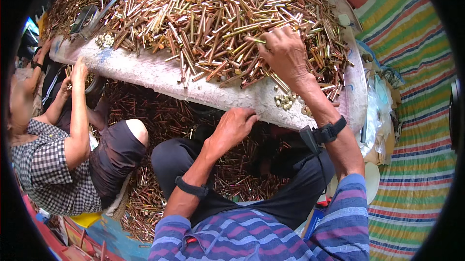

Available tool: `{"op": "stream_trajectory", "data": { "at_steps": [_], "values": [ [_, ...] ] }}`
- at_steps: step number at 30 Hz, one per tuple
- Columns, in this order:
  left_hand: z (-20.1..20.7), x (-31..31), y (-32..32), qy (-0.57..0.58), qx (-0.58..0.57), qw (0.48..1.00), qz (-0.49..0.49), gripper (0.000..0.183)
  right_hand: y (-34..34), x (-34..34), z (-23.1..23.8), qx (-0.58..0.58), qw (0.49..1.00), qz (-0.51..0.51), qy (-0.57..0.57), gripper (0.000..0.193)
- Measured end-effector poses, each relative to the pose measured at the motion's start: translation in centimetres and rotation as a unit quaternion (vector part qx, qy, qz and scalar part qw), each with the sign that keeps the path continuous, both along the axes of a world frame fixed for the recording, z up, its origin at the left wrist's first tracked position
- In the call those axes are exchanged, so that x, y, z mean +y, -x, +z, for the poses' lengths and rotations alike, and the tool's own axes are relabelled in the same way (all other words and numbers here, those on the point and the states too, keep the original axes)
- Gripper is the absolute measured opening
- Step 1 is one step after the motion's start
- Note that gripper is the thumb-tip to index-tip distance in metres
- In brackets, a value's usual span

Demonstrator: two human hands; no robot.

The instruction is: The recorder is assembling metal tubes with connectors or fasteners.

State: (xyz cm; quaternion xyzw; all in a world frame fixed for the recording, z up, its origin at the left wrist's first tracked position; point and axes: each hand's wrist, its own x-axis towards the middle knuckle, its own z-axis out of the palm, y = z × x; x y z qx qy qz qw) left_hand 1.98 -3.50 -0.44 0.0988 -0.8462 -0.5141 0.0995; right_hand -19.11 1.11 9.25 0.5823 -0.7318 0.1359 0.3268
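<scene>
A large heap of thin brass- and copper-coloured metal tubes (218, 23) covers the pale padded table. My right hand (286, 55) is over the heap's right part, its thumb and fingers closed on one slim brass-coloured tube (256, 40) that points left. My left hand (231, 130) rests against the table's front edge (193, 89), fingers curled and pressed together; whatever they hold, if anything, is hidden. Small round brass-coloured pieces (286, 101) lie in a cluster below my right wrist, near that edge.
At the left, a person in a checked shirt (53, 164) sits with hands at the table edge. Small pale pieces (104, 41) lie near that person's hands. More tubes (150, 207) cover the floor under the table. Clear plastic bags (375, 115) hang beside a striped sheet (411, 164) at right.
</scene>
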Motion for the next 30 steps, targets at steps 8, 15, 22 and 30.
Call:
{"op": "stream_trajectory", "data": {
  "at_steps": [8,15,22,30],
  "values": [
    [0.0,0.3,0.5,-0.152,-0.037,0.987,0.030,0.039,-3.5,7.8,-1.6,-0.509,0.838,-0.053,0.190,0.018],
    [1.5,1.5,1.0,-0.349,-0.089,0.930,-0.072,0.047,-8.6,13.1,-5.8,-0.695,0.702,-0.023,0.157,0.018],
    [0.4,1.0,0.5,-0.290,-0.113,0.949,-0.054,0.022,-8.8,14.9,-5.2,-0.642,0.764,-0.026,0.058,0.024],
    [0.9,1.4,0.8,-0.245,-0.111,0.963,-0.024,0.030,-1.6,21.8,-6.0,-0.364,0.885,-0.291,0.006,0.031]
  ]
}}
